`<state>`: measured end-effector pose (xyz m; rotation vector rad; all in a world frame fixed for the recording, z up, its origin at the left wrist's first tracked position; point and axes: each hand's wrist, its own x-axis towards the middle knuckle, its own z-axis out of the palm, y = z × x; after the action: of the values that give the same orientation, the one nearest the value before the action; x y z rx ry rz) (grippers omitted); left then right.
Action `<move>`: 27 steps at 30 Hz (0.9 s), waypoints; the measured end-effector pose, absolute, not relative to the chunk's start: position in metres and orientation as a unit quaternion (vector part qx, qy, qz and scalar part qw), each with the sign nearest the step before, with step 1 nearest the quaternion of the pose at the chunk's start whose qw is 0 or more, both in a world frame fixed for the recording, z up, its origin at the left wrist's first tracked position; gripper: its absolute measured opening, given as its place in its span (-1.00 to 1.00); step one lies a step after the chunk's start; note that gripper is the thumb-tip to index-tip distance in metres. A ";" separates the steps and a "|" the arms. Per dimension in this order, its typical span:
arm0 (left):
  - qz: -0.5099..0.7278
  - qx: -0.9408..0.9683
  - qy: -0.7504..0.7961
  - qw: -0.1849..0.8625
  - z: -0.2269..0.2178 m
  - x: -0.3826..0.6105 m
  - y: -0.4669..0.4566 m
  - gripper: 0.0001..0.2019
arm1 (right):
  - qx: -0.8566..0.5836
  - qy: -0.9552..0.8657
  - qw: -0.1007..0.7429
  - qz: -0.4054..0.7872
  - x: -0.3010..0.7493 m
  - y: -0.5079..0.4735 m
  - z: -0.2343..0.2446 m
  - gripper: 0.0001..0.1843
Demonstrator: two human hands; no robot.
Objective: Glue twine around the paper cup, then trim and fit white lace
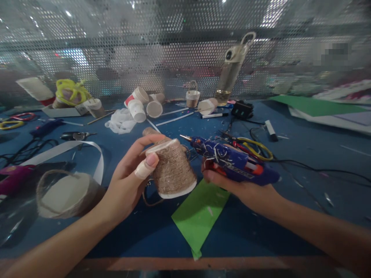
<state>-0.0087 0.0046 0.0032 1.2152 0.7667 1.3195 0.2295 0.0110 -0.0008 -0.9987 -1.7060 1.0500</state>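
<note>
My left hand point(135, 172) grips a paper cup wrapped in brown twine point(175, 170), held tilted above the table. White shows along both of the cup's rims, and a bandage-like wrap point(143, 170) covers part of my left thumb. In my right hand point(223, 179) is a blue hot glue gun point(232, 156), its metal nozzle pointing left at the cup but apart from it. Strands of dried glue cling to the gun's body. Below the two lies a green paper sheet point(199, 216). A loop of twine hangs beneath the cup, partly hidden by my left hand.
A twine-handled basket point(66, 193) and white ribbon point(100, 162) lie at left. Paper cups point(136, 110), a small basket point(193, 94) and a bottle point(230, 73) stand at the back by a perforated screen. Yellow-handled scissors point(257, 148) and cables lie at right.
</note>
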 end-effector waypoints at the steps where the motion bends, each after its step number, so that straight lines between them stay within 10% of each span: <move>1: 0.559 0.518 0.327 0.559 0.003 -0.009 0.005 -0.73 | -0.402 -0.693 0.430 0.416 0.230 0.011 -0.001 -0.89; 27: 0.530 0.559 0.336 0.543 0.003 -0.012 0.004 -0.75 | -0.376 -0.691 0.402 0.468 0.234 0.012 -0.009 -0.83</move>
<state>-0.0117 0.0043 0.0029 1.3265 0.7972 1.2574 0.2343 0.0117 -0.0086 -0.9496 -1.7465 1.1831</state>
